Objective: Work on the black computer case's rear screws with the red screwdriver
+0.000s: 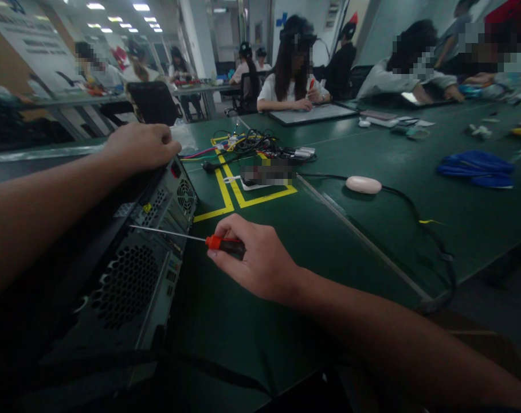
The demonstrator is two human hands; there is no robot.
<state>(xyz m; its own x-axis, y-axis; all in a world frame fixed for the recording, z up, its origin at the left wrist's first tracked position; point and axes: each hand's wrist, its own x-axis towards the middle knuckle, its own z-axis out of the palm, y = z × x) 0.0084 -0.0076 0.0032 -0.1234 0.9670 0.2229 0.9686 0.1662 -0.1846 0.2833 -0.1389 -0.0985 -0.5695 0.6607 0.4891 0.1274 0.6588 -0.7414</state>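
Note:
A black computer case (165, 229) lies on the green table at the left, its rear panel with vent holes and ports turned toward the right. My left hand (142, 149) rests on the far upper corner of the case, fingers curled over the edge; whether it grips anything is hidden. In my right hand (260, 258) is a screwdriver (215, 241) with an orange and black handle, held between thumb and fingers. Its long thin shaft points left, and the tip reaches the rear panel near the upper edge; contact cannot be made out.
A tangle of cables (264, 143) lies beyond the case, near yellow tape (266, 198) on the table (329, 275). A white oval device (363, 184) sits along a black cord. Blue cloth (475, 168) lies at the right. Several people work at tables behind.

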